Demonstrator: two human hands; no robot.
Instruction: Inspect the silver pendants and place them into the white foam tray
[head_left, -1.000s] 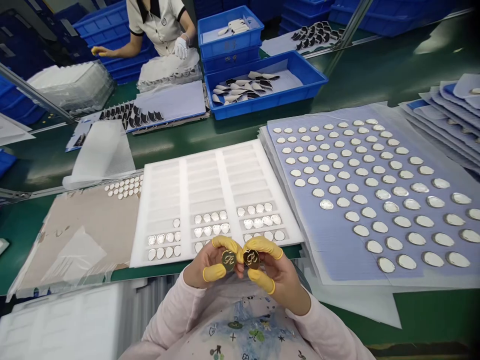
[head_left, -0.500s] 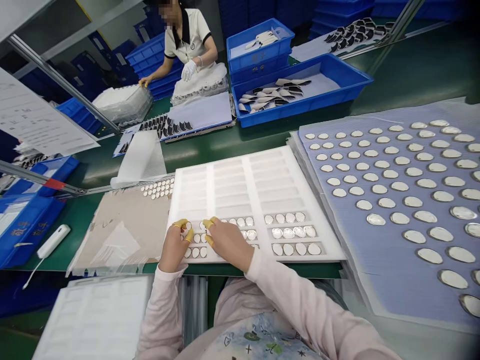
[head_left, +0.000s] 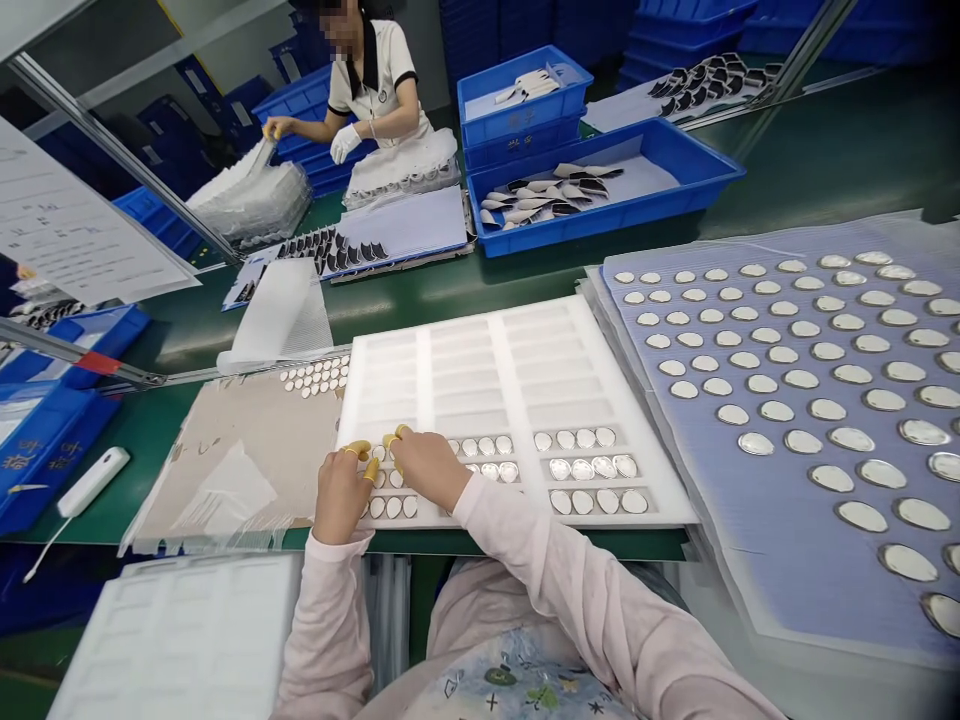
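In the head view a white foam tray point(head_left: 461, 345) with long slots lies in front of me. Its nearest rows hold round white discs with metallic rims point(head_left: 577, 503). My left hand point(head_left: 342, 490), with yellow finger covers, is curled at the tray's left edge, thumb and forefinger closed around a white disc, mostly hidden by the fingers. My right hand point(head_left: 429, 465), also with yellow finger covers, reaches over the left column. Its fingertips are pinched together beside a white disc point(head_left: 379, 453) in the upper filled row; what they hold is hidden.
On the right, many larger-looking white discs point(head_left: 827, 410) lie on a blue-lined sheet point(head_left: 675, 520). Cardboard point(head_left: 247, 430) with small discs is at left, near a white device point(head_left: 94, 482). Blue bins point(head_left: 600, 215) stand behind; a co-worker point(head_left: 382, 90) handles white sheets across the table.
My right hand has shifted left, closer to my left hand, which has moved slightly left. The co-worker's bare-armed hand has risen, lifting a white sheet from the stack.
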